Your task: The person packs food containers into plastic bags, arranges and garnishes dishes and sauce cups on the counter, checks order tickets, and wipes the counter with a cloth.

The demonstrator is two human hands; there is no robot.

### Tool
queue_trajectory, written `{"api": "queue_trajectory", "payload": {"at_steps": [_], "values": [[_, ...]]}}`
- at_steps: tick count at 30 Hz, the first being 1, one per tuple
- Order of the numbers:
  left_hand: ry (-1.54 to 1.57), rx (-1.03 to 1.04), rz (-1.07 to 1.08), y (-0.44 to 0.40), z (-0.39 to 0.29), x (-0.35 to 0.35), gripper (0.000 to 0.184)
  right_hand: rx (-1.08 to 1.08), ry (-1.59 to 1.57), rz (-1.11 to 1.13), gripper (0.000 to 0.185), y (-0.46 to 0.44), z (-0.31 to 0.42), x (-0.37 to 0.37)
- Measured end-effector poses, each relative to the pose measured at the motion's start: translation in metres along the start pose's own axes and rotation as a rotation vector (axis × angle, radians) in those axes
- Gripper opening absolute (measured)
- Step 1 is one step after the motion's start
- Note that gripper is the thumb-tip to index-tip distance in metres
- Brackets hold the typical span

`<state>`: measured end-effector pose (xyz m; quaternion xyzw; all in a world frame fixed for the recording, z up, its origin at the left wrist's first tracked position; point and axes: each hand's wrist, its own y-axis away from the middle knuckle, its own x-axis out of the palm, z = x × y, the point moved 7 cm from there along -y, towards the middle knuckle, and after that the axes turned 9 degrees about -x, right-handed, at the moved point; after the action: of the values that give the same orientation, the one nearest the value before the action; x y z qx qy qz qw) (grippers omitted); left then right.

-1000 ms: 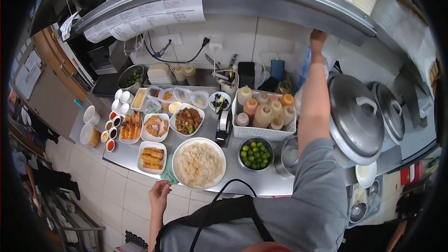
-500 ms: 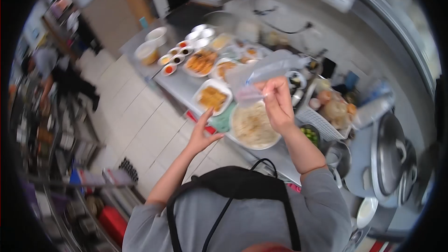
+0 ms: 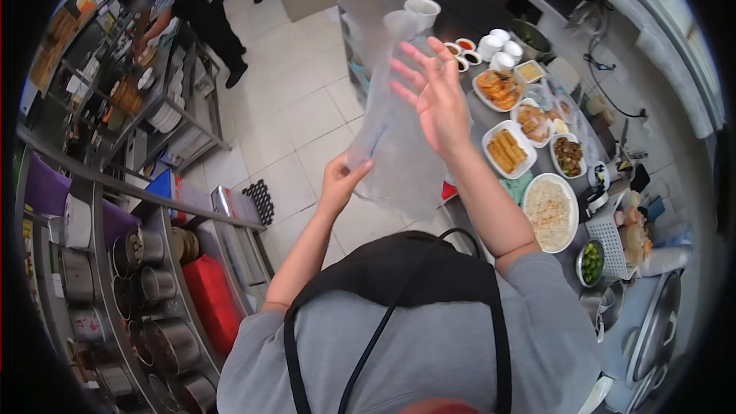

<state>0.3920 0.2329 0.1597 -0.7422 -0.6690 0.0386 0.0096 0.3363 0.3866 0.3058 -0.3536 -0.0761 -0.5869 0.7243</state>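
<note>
A translucent plastic bag (image 3: pixel 387 161) hangs in front of me, over the floor beside the table. My left hand (image 3: pixel 340 182) is closed on its lower left edge, thumb pressed against the film. My right hand (image 3: pixel 438 100) is open at the bag's upper right, palm up and fingers spread. Its fingertips overlap the bag in view; I cannot tell if they touch it. To the right of my right forearm are a tray of golden rolls (image 3: pixel 508 149) and a big white bowl of rice (image 3: pixel 549 213).
The metal table (image 3: pixel 477 218) also bears sauce cups (image 3: pixel 465 45), several filled trays and a white basket (image 3: pixel 608 244). A bowl of cut green vegetables (image 3: pixel 591 262) is near the basket. Shelves with pots (image 3: pixel 170 343) stand at left. Another person (image 3: pixel 192 8) bends over a far counter.
My view has swung left, away from the table. The bag has moved from over the food to over the floor. My left hand now grips it; my right hand has opened from a pinch.
</note>
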Motion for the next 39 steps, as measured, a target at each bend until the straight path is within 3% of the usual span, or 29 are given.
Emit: {"api": "queue_trajectory", "payload": {"at_steps": [1, 2, 3, 4, 6, 8, 9, 10, 13, 15, 16, 17, 18, 19, 21, 22, 23, 25, 27, 28, 29, 30, 31, 33, 35, 37, 38, 39], "values": [[0.222, -0.107, -0.112, 0.002, -0.007, -0.007, 0.033, -0.117, 0.326, 0.013, 0.042, 0.0, -0.014, 0.004], [0.445, -0.205, -0.224, 0.001, -0.009, -0.016, 0.017, -0.192, 0.285, 0.062, 0.053, 0.008, -0.033, 0.01], [0.446, -0.211, -0.232, -0.003, -0.014, -0.025, 0.017, -0.182, 0.282, 0.064, 0.053, 0.022, -0.041, 0.016], [0.458, -0.227, -0.287, -0.005, -0.014, -0.037, 0.017, -0.31, 0.695, 0.325, 0.053, 0.044, -0.043, 0.038], [0.48, -0.264, -0.359, -0.011, -0.002, -0.052, 0.018, -0.41, 1.095, 0.612, 0.053, 0.059, -0.065, 0.052], [0.342, -0.345, -0.309, -0.023, 0.011, -0.058, 0.023, -0.199, 1.229, 0.637, 0.047, 0.055, -0.107, 0.028], [0.344, -0.356, -0.318, -0.027, 0.012, -0.064, 0.023, -0.145, 1.223, 0.538, 0.041, 0.04, -0.124, 0.003], [0.173, -0.345, -0.189, -0.035, 0.007, -0.06, 0.022, -0.093, 1.216, 0.439, 0.037, 0.019, -0.137, -0.022], [-0.135, -0.342, 0.034, -0.062, 0.038, -0.065, 0.021, -0.193, 1.15, 0.213, 0.023, -0.035, -0.142, -0.049], [-0.268, -0.345, 0.122, -0.086, 0.059, -0.073, 0.021, 0.041, 0.948, 0.178, 0.029, -0.051, -0.188, -0.085], [-0.175, -0.468, 0.003, -0.101, 0.07, -0.091, 0.018, 0.042, 0.945, 0.184, 0.029, -0.059, -0.205, -0.092], [-0.081, -0.593, -0.116, -0.114, 0.082, -0.107, 0.014, 0.18, 0.756, 0.13, 0.028, -0.063, -0.228, -0.101], [0.325, -0.438, -0.187, -0.134, 0.086, -0.115, 0.014, 0.315, 0.565, 0.076, 0.028, -0.065, -0.252, -0.109], [0.324, -0.438, -0.195, -0.151, 0.079, -0.121, 0.014, 0.309, 0.623, 0.138, 0.026, -0.072, -0.268, -0.109], [0.878, -0.384, -0.283, -0.18, 0.061, -0.132, 0.016, 0.247, 0.868, 0.246, 0.03, -0.09, -0.288, -0.109], [0.93, -0.403, -0.427, -0.194, 0.062, -0.139, 0.014, 0.251, 0.862, 0.252, 0.03, -0.104, -0.302, -0.114], [0.928, -0.403, -0.436, -0.211, 0.078, -0.152, 0.014, 0.221, 0.929, 0.26, 0.028, -0.12, -0.315, -0.12], [1.283, -0.156, -0.207, -0.242, 0.106, -0.188, 0.011, 0.203, 0.987, 0.264, 0.027, -0.148, -0.342, -0.129], [1.256, -0.22, -0.235, -0.254, 0.108, -0.216, 0.008, 0.636, 0.383, -0.104, 0.019, -0.16, -0.379, -0.146], [1.046, -0.383, -0.149, -0.259, 0.113, -0.216, 0.008, 0.707, 0.139, -0.205, 0.014, -0.165, -0.384, -0.142], [0.829, -0.537, -0.06, -0.262, 0.12, -0.214, 0.008, 0.712, 0.141, -0.204, 0.014, -0.181, -0.386, -0.136], [0.474, -0.638, -0.143, -0.266, 0.125, -0.217, 0.009, 0.81, -0.02, -0.306, 0.015, -0.19, -0.394, -0.132], [0.474, -0.642, -0.138, -0.272, 0.128, -0.217, 0.009, 0.9, -0.184, -0.412, 0.016, -0.197, -0.405, -0.128], [-0.42, -0.605, 0.059, -0.287, 0.135, -0.22, 0.013, 0.871, -0.182, -0.365, 0.015, -0.215, -0.425, -0.124], [-0.598, -0.591, 0.036, -0.314, 0.164, -0.257, 0.016, 0.864, -0.127, -0.321, 0.015, -0.229, -0.443, -0.114], [0.119, -0.723, -0.216, -0.348, 0.182, -0.305, 0.022, 0.862, -0.167, -0.364, 0.014, -0.237, -0.461, -0.117], [0.691, -0.721, -0.251, -0.365, 0.177, -0.314, 0.028, 0.99, -0.369, -0.188, 0.016, -0.229, -0.483, -0.115], [0.69, -0.721, -0.231, -0.384, 0.182, -0.324, 0.028, 1.101, -0.568, 0.002, 0.019, -0.228, -0.495, -0.103]]}}
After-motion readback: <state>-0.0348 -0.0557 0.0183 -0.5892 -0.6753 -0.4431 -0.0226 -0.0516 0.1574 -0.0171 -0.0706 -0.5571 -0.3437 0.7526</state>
